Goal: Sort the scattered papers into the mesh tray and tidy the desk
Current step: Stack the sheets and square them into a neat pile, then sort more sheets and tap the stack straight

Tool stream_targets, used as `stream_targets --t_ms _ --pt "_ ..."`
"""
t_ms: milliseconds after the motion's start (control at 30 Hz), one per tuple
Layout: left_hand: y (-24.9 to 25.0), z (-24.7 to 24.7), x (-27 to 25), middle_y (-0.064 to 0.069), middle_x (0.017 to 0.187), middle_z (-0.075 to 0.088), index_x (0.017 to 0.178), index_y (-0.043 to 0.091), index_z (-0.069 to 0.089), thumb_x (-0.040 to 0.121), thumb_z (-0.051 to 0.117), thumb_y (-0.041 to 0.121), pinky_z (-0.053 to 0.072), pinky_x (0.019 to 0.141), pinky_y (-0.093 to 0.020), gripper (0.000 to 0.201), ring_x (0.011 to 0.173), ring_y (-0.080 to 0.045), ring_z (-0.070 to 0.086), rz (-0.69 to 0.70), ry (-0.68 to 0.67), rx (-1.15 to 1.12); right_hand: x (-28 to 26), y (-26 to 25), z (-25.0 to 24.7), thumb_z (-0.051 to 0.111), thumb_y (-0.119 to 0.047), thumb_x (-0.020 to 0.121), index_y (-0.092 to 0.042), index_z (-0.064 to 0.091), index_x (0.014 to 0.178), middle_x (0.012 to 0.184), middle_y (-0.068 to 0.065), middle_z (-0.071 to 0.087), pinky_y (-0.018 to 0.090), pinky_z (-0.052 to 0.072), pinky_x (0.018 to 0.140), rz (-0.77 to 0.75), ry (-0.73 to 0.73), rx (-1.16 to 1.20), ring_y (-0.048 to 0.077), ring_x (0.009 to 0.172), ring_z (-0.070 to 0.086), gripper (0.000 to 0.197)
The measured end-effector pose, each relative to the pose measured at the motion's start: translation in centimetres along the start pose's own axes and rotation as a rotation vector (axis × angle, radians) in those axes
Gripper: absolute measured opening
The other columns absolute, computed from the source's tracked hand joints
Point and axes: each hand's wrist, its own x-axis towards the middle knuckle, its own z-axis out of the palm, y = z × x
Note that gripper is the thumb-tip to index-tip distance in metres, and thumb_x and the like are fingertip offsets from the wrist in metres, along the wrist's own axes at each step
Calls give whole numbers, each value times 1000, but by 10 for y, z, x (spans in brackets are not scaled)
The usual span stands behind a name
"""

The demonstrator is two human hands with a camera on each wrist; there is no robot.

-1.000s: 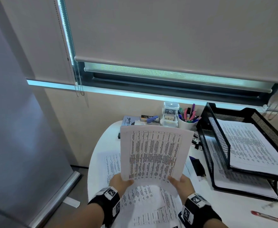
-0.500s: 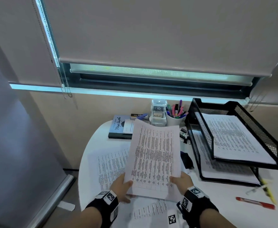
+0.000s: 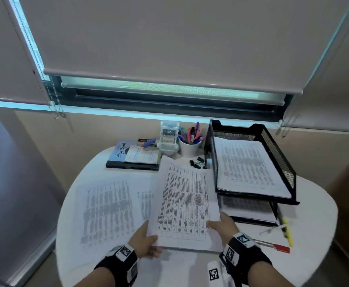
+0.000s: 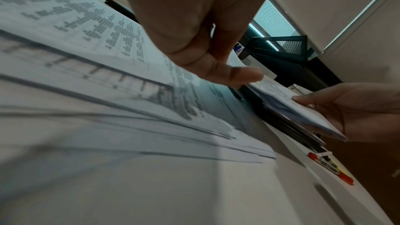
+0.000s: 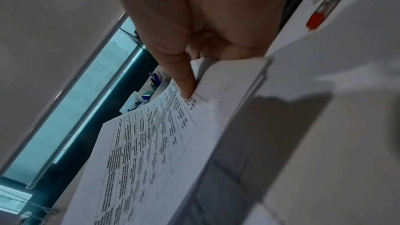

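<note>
The left hand (image 3: 146, 242) and right hand (image 3: 221, 225) each pinch a near corner of the stack of printed sheets (image 3: 187, 206), held low over the white desk (image 3: 314, 214), just left of the black mesh tray (image 3: 281, 162); loose papers (image 3: 107, 208) lie further left.
</note>
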Motion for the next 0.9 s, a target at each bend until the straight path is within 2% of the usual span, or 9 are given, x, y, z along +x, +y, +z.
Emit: stream_targets --t_ms 67,233,300,367,400,533,667,767,900 --pt "0 22 0 -19 91 63 128 16 37 94 41 -6 48 47 -29 42 49 -22 58 13 12 -25 1 2 -23 58 12 82 -5 60 93 109 19 66 40 49 90 -6 -5 49 31 98 63 21" --pt "1 77 3 -19 84 61 127 15 37 94 41 -7 46 47 -29 40 49 -22 56 25 39 -51 -1 15 -82 55 8 86 5 55 114 114 20 64 45 49 93 17 -44 61 34 102 62 28" --pt "1 99 7 -20 82 60 127 16 37 94 40 -6 44 50 -30 40 49 -22 56 35 43 -46 -7 24 -107 52 6 89 -1 54 110 111 19 63 41 57 72 61 -78 104 32 89 63 23" --pt "1 121 11 -21 81 59 126 16 37 94 39 -6 45 51 -31 39 48 -21 56 35 51 -40 -15 37 -130 47 3 92 -7 49 112 112 19 60 28 52 43 141 -151 182 29 65 65 22" --pt "1 131 13 -21 81 60 126 16 38 94 39 -5 45 52 -31 38 48 -21 56 34 54 -36 -18 44 -141 44 4 93 -8 46 116 115 22 59 25 48 38 170 -184 222 28 55 65 26" --pt "4 168 20 -18 77 62 122 14 42 94 40 -5 45 52 -31 34 47 -19 57 35 64 -25 -22 67 -171 38 13 91 -6 43 126 112 24 61 26 50 40 170 -227 317 29 52 65 40" --pt "7 195 28 -19 79 62 119 9 45 93 41 -7 49 49 -30 31 46 -20 57 54 84 -108 -17 80 -185 40 13 92 8 49 121 97 22 67 25 56 47 146 -98 447 24 48 65 30" --pt "10 206 33 -21 86 63 113 6 48 91 42 -11 56 53 -25 28 52 -19 60 66 120 -164 -11 80 -189 44 12 91 11 51 117 73 19 70 24 56 46 171 -26 558 24 47 65 27" --pt "19 212 43 -19 85 62 116 -2 47 92 39 -13 57 53 -22 28 50 -15 64 83 151 -184 -4 71 -193 47 11 91 13 45 116 68 22 66 25 56 44 198 7 665 27 53 66 25"
